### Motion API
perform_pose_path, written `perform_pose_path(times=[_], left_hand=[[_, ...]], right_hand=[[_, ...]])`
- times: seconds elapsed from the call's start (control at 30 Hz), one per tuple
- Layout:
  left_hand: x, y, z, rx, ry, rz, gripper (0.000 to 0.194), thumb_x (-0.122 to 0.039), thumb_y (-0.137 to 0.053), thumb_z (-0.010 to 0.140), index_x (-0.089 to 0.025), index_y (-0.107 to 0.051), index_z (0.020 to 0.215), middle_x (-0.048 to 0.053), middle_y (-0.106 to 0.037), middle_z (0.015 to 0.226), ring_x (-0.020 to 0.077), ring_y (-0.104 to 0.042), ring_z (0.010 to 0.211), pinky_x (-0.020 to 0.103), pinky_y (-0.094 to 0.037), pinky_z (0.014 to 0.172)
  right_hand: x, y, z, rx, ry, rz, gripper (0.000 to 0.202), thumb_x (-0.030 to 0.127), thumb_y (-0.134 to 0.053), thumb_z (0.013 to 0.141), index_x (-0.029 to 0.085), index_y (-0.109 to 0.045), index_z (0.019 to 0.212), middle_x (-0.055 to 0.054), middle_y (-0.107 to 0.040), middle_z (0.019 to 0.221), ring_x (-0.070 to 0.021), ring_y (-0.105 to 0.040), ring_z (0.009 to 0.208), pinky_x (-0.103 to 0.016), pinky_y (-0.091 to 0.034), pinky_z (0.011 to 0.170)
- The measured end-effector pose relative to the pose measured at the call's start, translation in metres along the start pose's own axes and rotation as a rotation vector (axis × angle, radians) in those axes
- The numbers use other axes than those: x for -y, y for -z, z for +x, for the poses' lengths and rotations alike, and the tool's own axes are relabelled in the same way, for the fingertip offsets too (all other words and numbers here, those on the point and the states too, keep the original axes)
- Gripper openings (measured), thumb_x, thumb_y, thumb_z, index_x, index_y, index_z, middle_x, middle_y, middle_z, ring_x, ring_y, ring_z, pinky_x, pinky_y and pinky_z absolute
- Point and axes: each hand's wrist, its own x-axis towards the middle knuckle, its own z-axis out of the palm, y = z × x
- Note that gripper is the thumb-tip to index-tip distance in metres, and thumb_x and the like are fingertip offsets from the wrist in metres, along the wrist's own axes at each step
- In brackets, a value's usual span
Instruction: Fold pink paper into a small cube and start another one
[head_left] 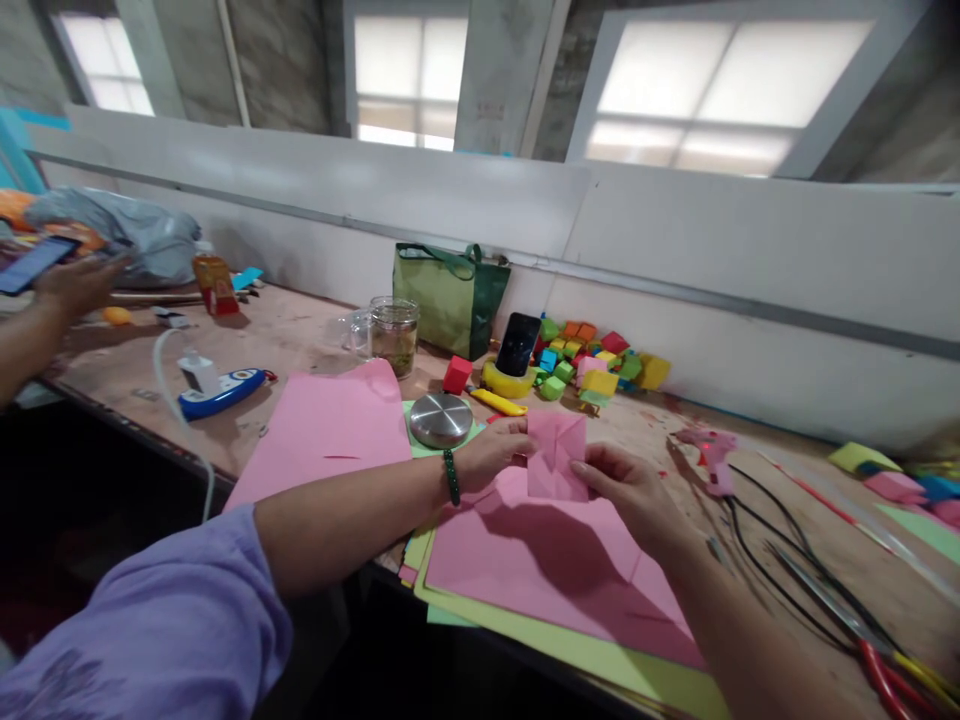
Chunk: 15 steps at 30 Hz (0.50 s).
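Between my hands, a small folded pink paper square [556, 457] with crease lines is held up above the table. My left hand [491, 455], with a green bead bracelet at the wrist, grips its left edge. The fingers of my right hand [619, 482] pinch its lower right side, thumb in front. Below lies a stack of large pink sheets [555, 570] over yellow sheets [592, 660]. Another pink sheet [322, 430] lies to the left, beside a round metal lid [441, 419].
Behind stand a glass mug [394, 338], a green bag [442, 300], a phone [518, 343] and several paper cubes [577, 355]. At right are a pink glue gun [712, 455] and scissors [832, 600]. Another person's hand [82, 285] holds a phone at far left.
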Motion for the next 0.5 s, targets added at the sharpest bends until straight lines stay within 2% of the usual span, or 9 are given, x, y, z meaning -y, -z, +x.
perform_pose_path(times=[0.1, 0.2, 0.27, 0.37, 0.5], left_hand=[[0.001, 0.001, 0.002, 0.017, -0.006, -0.051, 0.042, -0.033, -0.076, 0.061, -0.013, -0.059, 0.094, 0.002, -0.058, 0.076, 0.0131, -0.056, 0.069, 0.027, -0.046, 0.068], [0.003, 0.003, 0.003, -0.012, -0.052, -0.054, 0.063, -0.037, -0.078, 0.062, -0.014, -0.055, 0.115, 0.000, -0.056, 0.076, 0.0107, -0.053, 0.065, 0.024, -0.044, 0.063], [0.005, 0.005, 0.004, -0.074, -0.087, 0.025, 0.073, -0.033, -0.076, 0.067, -0.015, -0.045, 0.131, -0.005, -0.050, 0.068, 0.0069, -0.045, 0.057, 0.019, -0.036, 0.055], [0.007, 0.006, 0.002, -0.120, -0.202, 0.239, 0.076, -0.024, -0.068, 0.075, -0.013, -0.033, 0.142, -0.009, -0.037, 0.058, 0.0057, -0.032, 0.050, 0.019, -0.026, 0.050], [0.007, 0.002, -0.003, -0.067, -0.381, 0.565, 0.064, -0.018, -0.057, 0.082, -0.015, -0.037, 0.142, -0.008, -0.031, 0.059, 0.0073, -0.027, 0.053, 0.020, -0.024, 0.050]], right_hand=[[-0.004, -0.005, -0.002, -0.122, 0.030, 0.082, 0.038, 0.038, -0.070, 0.074, 0.022, -0.048, 0.101, 0.001, -0.063, 0.066, -0.0142, -0.056, 0.058, -0.025, -0.043, 0.052], [-0.007, -0.010, -0.005, -0.150, 0.183, -0.060, 0.037, 0.035, -0.067, 0.078, 0.023, -0.050, 0.108, -0.001, -0.065, 0.076, -0.0160, -0.061, 0.068, -0.029, -0.049, 0.064], [-0.006, -0.012, -0.006, -0.087, 0.238, -0.160, 0.027, 0.035, -0.062, 0.083, 0.022, -0.056, 0.105, -0.002, -0.065, 0.081, -0.0154, -0.061, 0.070, -0.029, -0.050, 0.068], [-0.003, -0.013, -0.006, 0.011, 0.213, -0.211, 0.019, 0.038, -0.055, 0.088, 0.021, -0.062, 0.092, -0.003, -0.065, 0.083, -0.0152, -0.059, 0.072, -0.029, -0.049, 0.068], [-0.007, -0.016, -0.001, -0.012, 0.098, -0.097, 0.025, 0.043, -0.067, 0.078, 0.019, -0.060, 0.079, -0.001, -0.061, 0.072, -0.0138, -0.055, 0.064, -0.027, -0.045, 0.060]])
